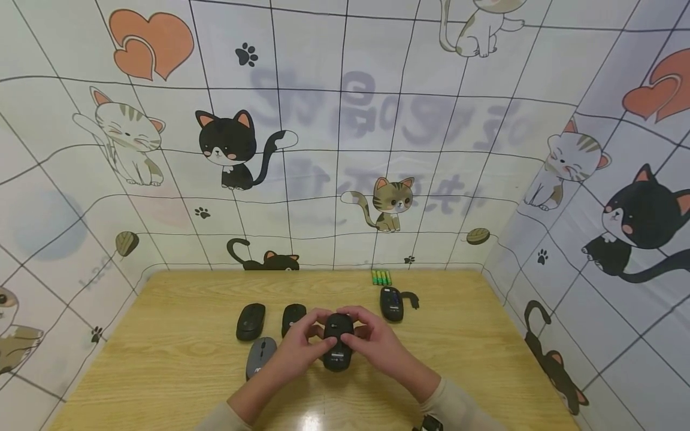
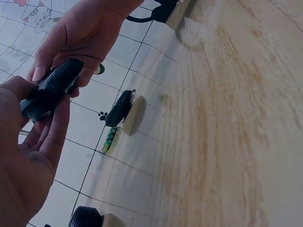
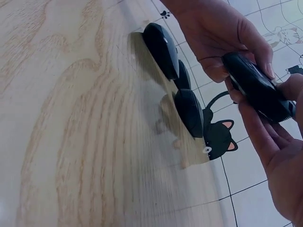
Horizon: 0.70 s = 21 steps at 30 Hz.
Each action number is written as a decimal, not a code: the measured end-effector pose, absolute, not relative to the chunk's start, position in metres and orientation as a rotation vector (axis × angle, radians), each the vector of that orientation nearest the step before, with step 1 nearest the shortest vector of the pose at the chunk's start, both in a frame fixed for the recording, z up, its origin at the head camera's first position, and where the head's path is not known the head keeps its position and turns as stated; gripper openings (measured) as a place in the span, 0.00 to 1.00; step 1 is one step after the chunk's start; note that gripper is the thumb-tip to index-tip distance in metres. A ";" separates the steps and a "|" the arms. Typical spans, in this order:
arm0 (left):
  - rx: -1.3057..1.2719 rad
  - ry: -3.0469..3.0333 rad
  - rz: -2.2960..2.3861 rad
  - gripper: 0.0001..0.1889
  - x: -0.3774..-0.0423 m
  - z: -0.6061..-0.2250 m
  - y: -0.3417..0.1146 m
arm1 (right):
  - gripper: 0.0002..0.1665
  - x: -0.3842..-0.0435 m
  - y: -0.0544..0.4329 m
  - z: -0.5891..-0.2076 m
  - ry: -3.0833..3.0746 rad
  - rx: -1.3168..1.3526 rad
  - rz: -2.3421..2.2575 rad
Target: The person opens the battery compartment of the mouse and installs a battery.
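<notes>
Between both hands is a black computer mouse (image 1: 338, 350), its labelled underside facing up in the head view. My left hand (image 1: 304, 344) grips its left side, thumb on the underside and fingers round the edge. From the right, my right hand (image 1: 374, 341) grips it likewise, the two thumbs close together. In the left wrist view the held mouse (image 2: 54, 87) is tilted above the table, with fingers of both hands round it. The right wrist view also shows the mouse (image 3: 258, 87) raised off the wood.
Left of the hands lie a black mouse (image 1: 251, 322), a grey mouse (image 1: 262, 354) and another black mouse (image 1: 293, 317). Back right, an overturned black mouse (image 1: 391, 304) lies beside a small black curved piece (image 1: 412, 298). Several green batteries (image 1: 381, 278) sit at the wooden table's (image 1: 178, 353) back edge.
</notes>
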State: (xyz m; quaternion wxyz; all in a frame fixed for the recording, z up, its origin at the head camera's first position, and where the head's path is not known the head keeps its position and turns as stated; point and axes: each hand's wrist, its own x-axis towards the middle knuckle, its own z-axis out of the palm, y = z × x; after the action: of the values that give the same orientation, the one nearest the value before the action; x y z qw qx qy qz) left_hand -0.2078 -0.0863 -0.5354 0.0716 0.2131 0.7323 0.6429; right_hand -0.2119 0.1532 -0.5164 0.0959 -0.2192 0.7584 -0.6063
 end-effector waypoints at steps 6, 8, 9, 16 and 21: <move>0.632 2.205 1.920 0.21 -0.210 -0.535 -0.086 | 0.28 -0.213 0.152 -0.520 2.504 -0.840 -1.760; 0.631 2.214 1.914 0.22 -0.210 -0.535 -0.085 | 0.28 -0.213 0.152 -0.520 2.560 -0.890 -1.770; 0.630 2.218 1.911 0.22 -0.210 -0.536 -0.085 | 0.28 -0.213 0.152 -0.520 2.577 -0.908 -1.780; 0.627 2.238 1.899 0.21 -0.209 -0.538 -0.083 | 0.30 -0.214 0.154 -0.518 2.615 -0.939 -1.812; 0.612 2.265 1.877 0.20 -0.209 -0.539 -0.083 | 0.30 -0.215 0.155 -0.519 2.622 -0.864 -1.812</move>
State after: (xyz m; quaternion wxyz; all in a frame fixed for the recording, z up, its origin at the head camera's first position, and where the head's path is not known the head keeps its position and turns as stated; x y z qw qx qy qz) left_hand -0.2092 -0.0830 -0.5393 0.0686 0.2032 0.7521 0.6231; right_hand -0.2152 0.1549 -0.5186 -0.0802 -0.2608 0.7914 -0.5471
